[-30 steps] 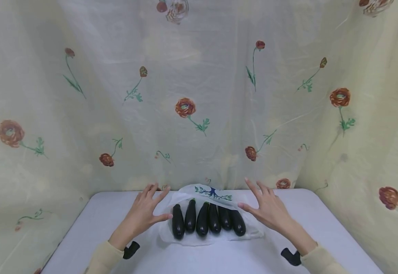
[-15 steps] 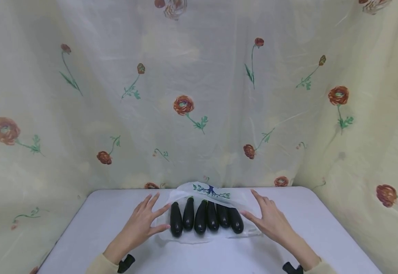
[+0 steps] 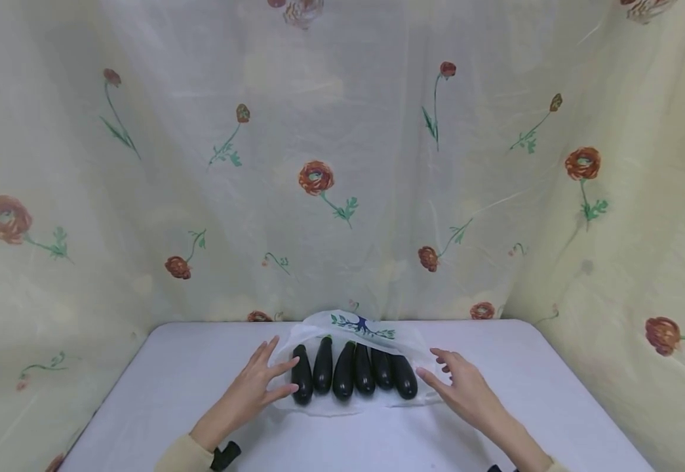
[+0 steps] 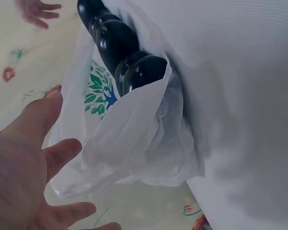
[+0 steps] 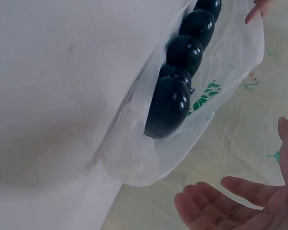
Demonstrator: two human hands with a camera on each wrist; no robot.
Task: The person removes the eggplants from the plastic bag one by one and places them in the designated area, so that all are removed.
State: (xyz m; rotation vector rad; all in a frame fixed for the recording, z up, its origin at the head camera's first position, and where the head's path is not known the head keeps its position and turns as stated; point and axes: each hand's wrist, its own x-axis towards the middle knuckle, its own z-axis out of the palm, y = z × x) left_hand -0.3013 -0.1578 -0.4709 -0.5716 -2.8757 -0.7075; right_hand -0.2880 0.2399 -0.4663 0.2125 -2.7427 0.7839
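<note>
Several glossy dark eggplants (image 3: 343,373) lie side by side in the mouth of a white plastic bag (image 3: 313,409), stems pointing away. A blue and green tree is printed on the bag's raised upper layer. At the bag's left side is my left hand (image 3: 252,385), fingers spread; its thumb and index tips overlap the leftmost eggplant (image 3: 301,375) in the head view. My right hand (image 3: 465,385) hovers by the bag's right side, fingers relaxed and slightly bent. Both wrist views show each hand (image 4: 19,177) (image 5: 240,203) holding nothing beside the bag.
The bag rests on a white-covered table (image 3: 354,446), near its far edge. Behind and at both sides hangs a pale curtain (image 3: 377,262) with printed flowers. A reddish-brown shape (image 3: 55,463) shows at the lower left edge.
My left hand has come closer to the leftmost eggplant. My right hand has lowered a little and its fingers have bent more. The eggplants and bag look the same.
</note>
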